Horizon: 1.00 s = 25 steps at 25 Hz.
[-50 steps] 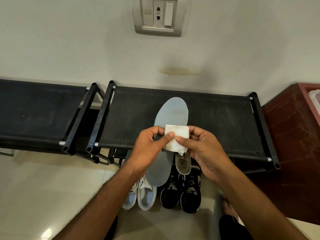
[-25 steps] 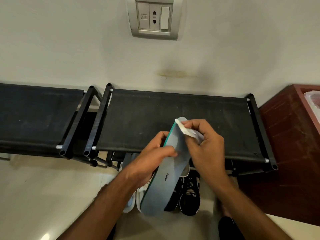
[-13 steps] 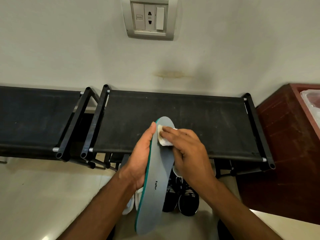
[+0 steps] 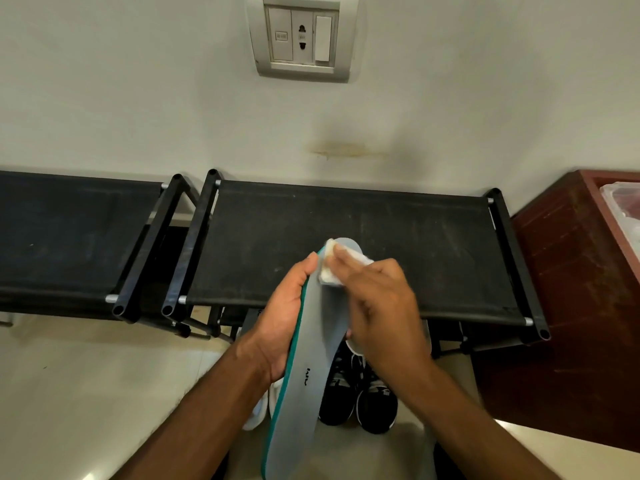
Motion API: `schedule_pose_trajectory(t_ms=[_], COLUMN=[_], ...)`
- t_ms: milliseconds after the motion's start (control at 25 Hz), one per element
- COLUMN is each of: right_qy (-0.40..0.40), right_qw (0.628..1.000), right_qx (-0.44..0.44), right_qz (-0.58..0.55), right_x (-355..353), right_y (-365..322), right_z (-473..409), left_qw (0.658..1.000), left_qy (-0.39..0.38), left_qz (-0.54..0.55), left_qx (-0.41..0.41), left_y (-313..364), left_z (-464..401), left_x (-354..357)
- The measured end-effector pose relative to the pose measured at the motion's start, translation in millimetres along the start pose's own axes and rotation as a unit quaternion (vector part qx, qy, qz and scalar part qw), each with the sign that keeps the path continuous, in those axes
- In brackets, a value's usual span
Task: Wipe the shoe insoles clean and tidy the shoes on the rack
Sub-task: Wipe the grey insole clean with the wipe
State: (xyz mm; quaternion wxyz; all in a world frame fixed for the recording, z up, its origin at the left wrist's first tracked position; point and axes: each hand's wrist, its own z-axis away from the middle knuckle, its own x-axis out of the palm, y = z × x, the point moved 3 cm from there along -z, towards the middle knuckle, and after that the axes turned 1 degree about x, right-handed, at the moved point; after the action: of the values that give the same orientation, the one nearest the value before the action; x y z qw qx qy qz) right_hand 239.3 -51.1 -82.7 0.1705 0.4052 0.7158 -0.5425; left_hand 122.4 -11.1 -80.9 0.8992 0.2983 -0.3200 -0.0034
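1. Wiping is under way: the grey insole point(image 4: 306, 358) with its teal edge is out of its shoe and held up in front of the person, heel end at 6 o'clock and toe at 12.
2. The left hand point(image 4: 282, 323) grips the insole from its 9 o'clock side, thumb along the teal rim and the fingers hidden behind it.
3. The right hand point(image 4: 377, 306) lies on the grey face at 3 o'clock, its straight fingers point(image 4: 341, 259) pressing a folded white wipe point(image 4: 329, 271) onto the toe area; most of the face toward the heel looks still to be covered.
4. Below the hands, a black pair of shoes point(image 4: 360, 396) and a white pair point(image 4: 258, 414) stand on the floor. Something pale shows in one black shoe, perhaps a second insole.
5. Farther off, toward 12 o'clock, the black rack point(image 4: 398, 244) carries no shoes on its top shelf, so tidying seems not yet started.
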Motion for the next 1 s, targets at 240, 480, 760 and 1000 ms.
schedule_pose_trajectory(t_ms=[240, 480, 760, 1000], right_qy=[0.016, -0.012, 0.004, 0.016], right_qw=[1.0, 1.0, 0.999, 0.998], right_qx=[0.0, -0.004, 0.008, 0.037], right_qz=[-0.021, 0.025, 0.043, 0.043], right_x=[-3.6, 3.6, -3.3, -2.5], right_y=[0.3, 1.5, 6.5, 8.1], right_z=[-3.1, -0.7, -2.4, -0.7], left_qw=[1.0, 1.0, 1.0, 1.0], left_qy=[0.014, 0.01, 0.019, 0.009], left_qz=[-0.002, -0.004, -0.003, -0.019], left_qx=[-0.012, -0.011, -0.001, -0.001], left_y=[-3.2, 2.5, 4.0, 2.0], left_z=[0.1, 0.6, 0.9, 0.6], left_x=[-1.1, -4.9, 0.6, 4.4])
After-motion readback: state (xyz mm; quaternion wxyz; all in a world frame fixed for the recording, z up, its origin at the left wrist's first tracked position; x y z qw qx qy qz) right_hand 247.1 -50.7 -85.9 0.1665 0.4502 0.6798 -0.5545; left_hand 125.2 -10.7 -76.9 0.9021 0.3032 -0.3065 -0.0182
